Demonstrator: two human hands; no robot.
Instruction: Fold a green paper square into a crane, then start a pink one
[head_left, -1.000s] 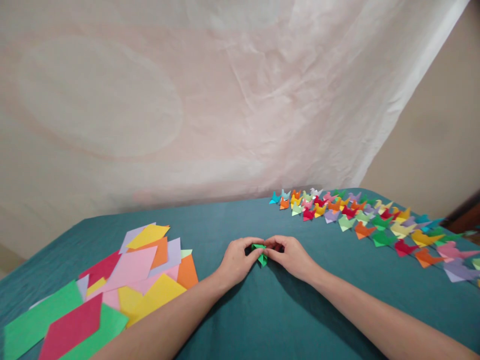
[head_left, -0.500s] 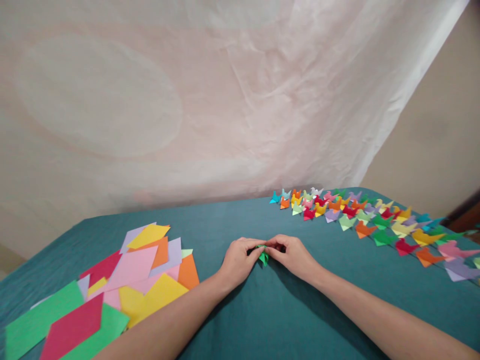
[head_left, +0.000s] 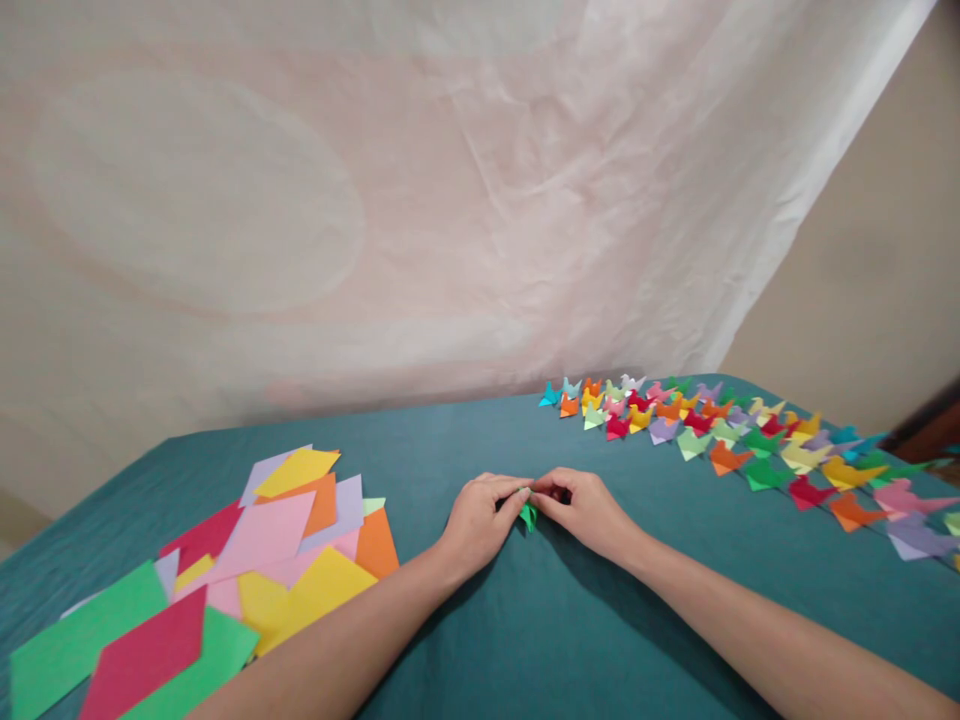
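A small piece of folded green paper (head_left: 529,518) is pinched between my two hands, over the middle of the table. My left hand (head_left: 484,515) grips it from the left, thumb and fingertips closed together. From the right, my right hand (head_left: 585,508) pinches the same paper, its thumb pressed close to the left thumb. Only the lower folded tip shows below the thumbs; the fingers cover the rest, so its full shape is hidden.
Loose sheets of coloured paper (head_left: 262,540) lie in an overlapping heap on the left of the teal-covered table (head_left: 480,650). Rows of small folded paper birds (head_left: 727,458) stand along the right. A pale cloth (head_left: 450,200) hangs behind the table.
Both hands keep their pinch on the green folded paper, with only a slight shift of the fingers. A little less green shows between the fingertips.
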